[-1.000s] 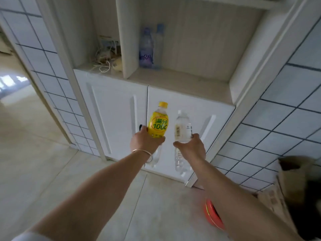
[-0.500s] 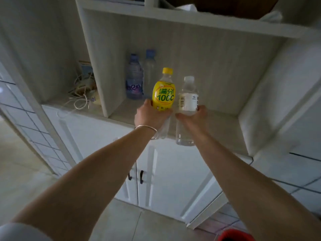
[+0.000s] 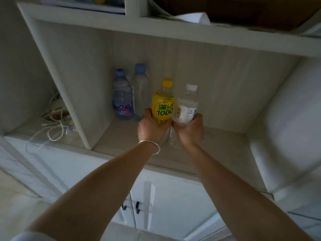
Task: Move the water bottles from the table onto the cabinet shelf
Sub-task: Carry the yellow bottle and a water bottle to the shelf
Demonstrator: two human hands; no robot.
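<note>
Yellow bottle (image 3: pixel 163 105) in left hand (image 3: pixel 150 126), clear bottle (image 3: pixel 186 106) in right hand (image 3: pixel 190 130), beside two shelved bottles (image 3: pixel 129 94)

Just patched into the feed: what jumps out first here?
Two hands reach into the cabinet shelf: the left hand grips a yellow-labelled bottle, the right hand a clear white-capped bottle. Two blue-capped bottles stand at the back left.

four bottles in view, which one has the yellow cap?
The yellow-labelled bottle, gripped by the left hand. The bottle in the right hand has a white cap; both at the shelf's back have blue caps.
</note>
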